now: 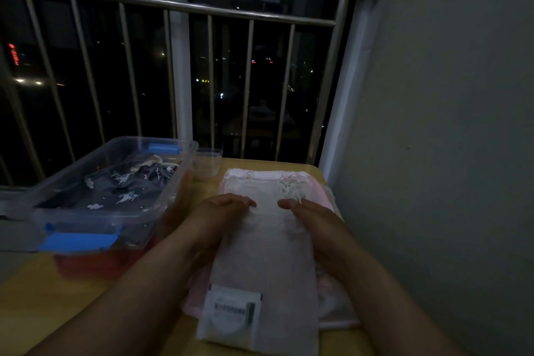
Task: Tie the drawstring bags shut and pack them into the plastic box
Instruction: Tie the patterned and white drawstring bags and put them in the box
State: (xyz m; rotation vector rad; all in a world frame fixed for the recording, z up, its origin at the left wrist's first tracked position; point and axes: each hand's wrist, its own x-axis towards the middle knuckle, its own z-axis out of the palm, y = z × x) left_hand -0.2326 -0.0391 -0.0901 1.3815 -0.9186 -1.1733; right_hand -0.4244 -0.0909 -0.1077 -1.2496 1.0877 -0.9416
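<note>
A white drawstring bag [265, 266] lies flat on top of a pile of pale pink bags [332, 292] on the wooden table [57, 306]. A small labelled packet shows at its near end. Its loose white cords [290, 188] lie at the far end. My left hand [222, 214] and my right hand [306, 217] rest on the bag's two long sides, fingers stretched forward. To the left stands the clear plastic box [173, 182] with blue clasps, holding a dark patterned bag [124, 191] whose cords are tied.
A red object [86, 264] sits under the box. A small clear cup [206, 163] stands behind it. A metal railing [173, 6] and dark window run along the table's far edge. A grey wall [448, 124] closes the right side.
</note>
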